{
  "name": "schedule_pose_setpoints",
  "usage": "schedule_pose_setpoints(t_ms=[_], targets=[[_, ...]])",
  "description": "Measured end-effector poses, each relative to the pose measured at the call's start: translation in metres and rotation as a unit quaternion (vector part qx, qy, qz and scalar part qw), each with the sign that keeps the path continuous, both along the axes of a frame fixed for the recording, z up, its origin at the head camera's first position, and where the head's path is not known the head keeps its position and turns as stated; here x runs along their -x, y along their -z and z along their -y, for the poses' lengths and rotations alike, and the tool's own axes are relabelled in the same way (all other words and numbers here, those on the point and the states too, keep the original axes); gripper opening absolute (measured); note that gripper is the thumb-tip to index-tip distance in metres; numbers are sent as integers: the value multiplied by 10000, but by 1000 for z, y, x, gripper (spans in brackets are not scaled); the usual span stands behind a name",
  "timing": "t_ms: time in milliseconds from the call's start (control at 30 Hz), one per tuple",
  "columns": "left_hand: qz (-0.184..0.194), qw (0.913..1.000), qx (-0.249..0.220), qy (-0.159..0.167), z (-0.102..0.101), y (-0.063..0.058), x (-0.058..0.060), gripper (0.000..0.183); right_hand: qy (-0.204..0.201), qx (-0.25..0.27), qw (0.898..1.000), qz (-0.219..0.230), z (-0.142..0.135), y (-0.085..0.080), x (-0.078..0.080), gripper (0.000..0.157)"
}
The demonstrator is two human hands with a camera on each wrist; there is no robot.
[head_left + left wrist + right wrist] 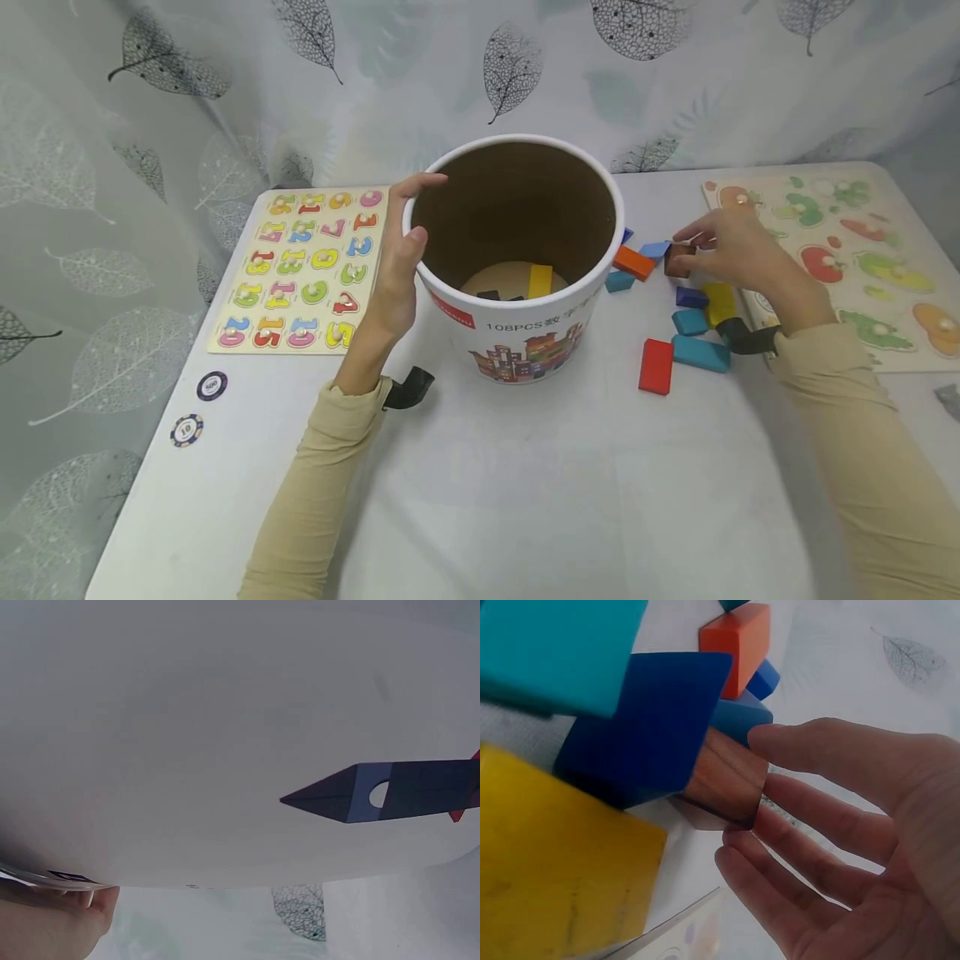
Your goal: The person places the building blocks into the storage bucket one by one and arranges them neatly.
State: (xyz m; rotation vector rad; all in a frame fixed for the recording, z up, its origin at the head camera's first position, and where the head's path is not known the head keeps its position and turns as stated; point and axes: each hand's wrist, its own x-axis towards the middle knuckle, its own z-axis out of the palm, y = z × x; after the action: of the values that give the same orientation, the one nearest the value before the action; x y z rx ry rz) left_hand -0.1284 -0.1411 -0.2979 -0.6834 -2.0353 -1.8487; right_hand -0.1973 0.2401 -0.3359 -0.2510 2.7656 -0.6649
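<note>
A large white bucket (461, 329) with a printed label stands mid-table, tilted slightly so its inside shows. My left hand (392, 279) grips its rim on the left; the bucket's wall fills most of the left wrist view. Inside lie a yellow block (540, 282) and some dark pieces. To the right, my right hand (738, 250) pinches a brown wooden block (731, 776) between thumb and fingers. Close about it are a light blue block (654, 251), an orange block (633, 263), a dark blue block (649, 727) and a yellow block (562, 862).
Teal blocks (701, 353) and a red block (656, 367) lie nearer me. A number puzzle board (251, 242) is left of the bucket, a vegetable puzzle board (911, 242) at the right. Two round chips (187, 430) lie at the left edge. A leaf-patterned curtain (450, 75) hangs behind.
</note>
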Motion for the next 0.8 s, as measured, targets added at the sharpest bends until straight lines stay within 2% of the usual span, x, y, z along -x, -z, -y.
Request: schedule_pose_setpoints(t_ms=[300, 600, 800], targets=[[-54, 10000, -40, 37, 0, 0, 0, 91, 22, 33, 9998, 206, -3, 2, -3, 45], [2, 9999, -84, 81, -1, 1, 0, 90, 157, 166, 9997, 58, -2, 10, -5, 37], [1, 9999, -101, 84, -1, 2, 0, 88, 346, 69, 9993, 79, 1, 11, -8, 41]])
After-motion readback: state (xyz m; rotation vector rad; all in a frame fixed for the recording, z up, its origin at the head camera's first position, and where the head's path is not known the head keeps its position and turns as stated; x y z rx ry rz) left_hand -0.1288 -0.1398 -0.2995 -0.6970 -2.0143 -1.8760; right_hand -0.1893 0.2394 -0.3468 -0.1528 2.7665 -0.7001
